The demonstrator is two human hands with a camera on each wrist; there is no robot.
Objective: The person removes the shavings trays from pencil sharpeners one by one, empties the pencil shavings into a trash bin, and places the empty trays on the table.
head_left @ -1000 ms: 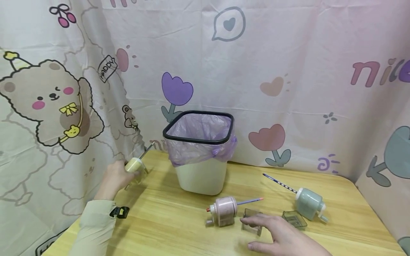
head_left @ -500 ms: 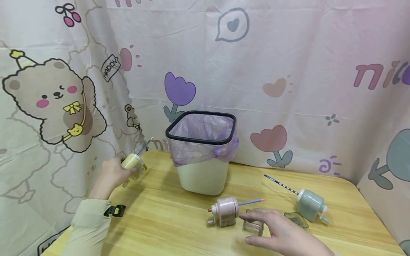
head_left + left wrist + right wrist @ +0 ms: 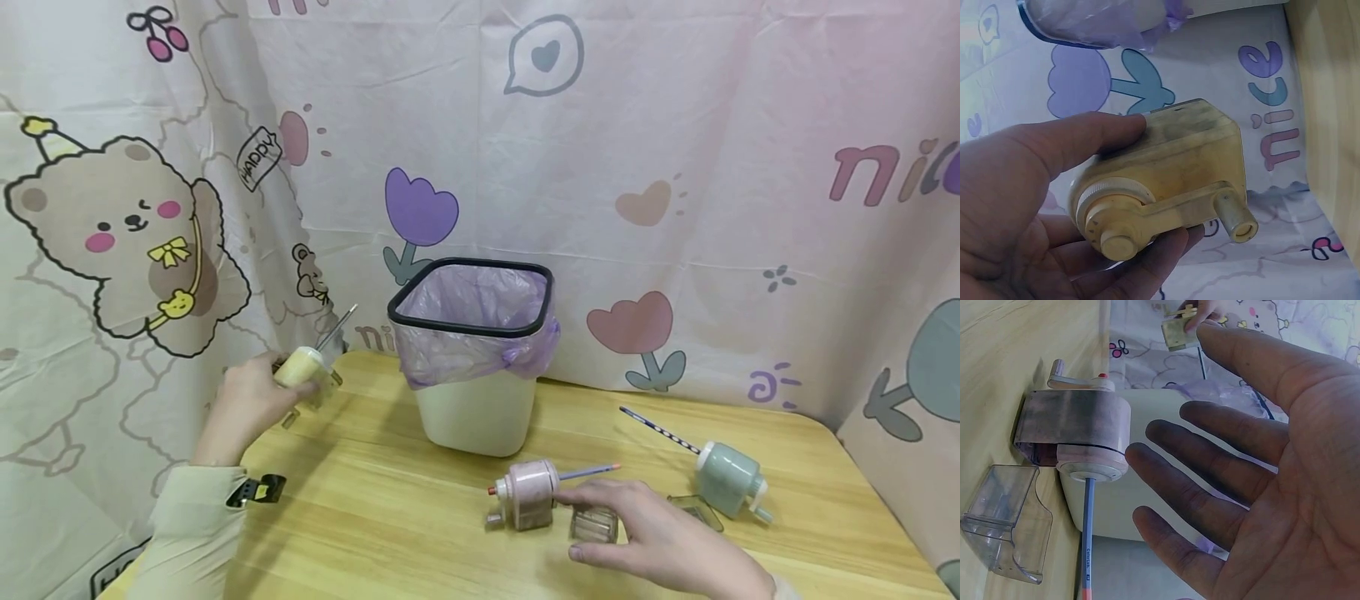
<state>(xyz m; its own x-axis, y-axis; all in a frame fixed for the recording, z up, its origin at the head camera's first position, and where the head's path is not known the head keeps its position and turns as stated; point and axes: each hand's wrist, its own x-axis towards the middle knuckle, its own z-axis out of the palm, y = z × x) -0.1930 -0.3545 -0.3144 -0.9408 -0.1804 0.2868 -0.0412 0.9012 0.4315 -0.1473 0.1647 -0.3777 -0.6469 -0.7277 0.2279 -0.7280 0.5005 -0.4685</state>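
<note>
My left hand (image 3: 247, 404) grips a pale yellow crank pencil sharpener (image 3: 300, 367) off the table at the left, a pencil (image 3: 335, 327) sticking out of its upper end. The left wrist view shows the thumb on its body and the crank handle (image 3: 1232, 215) facing the camera. My right hand (image 3: 652, 533) hovers with spread fingers by a pink crank sharpener (image 3: 531, 493) and a clear shavings drawer (image 3: 595, 526). In the right wrist view the palm holds nothing. A blue pencil (image 3: 1088, 531) is in the pink sharpener, and the drawer lies beside it on the table.
A white bin (image 3: 472, 417) with a black rim and purple liner stands at the back middle. To the right lies a grey-green sharpener (image 3: 727, 481) with a dotted pencil (image 3: 660, 431). Another clear drawer (image 3: 697, 510) is beside it. Printed cloth (image 3: 712, 275) hangs behind the table.
My left hand has drawn the yellow sharpener slightly left, its pencil now pointing more steeply up. The clear drawer near my right hand has turned over. That hand has shifted slightly.
</note>
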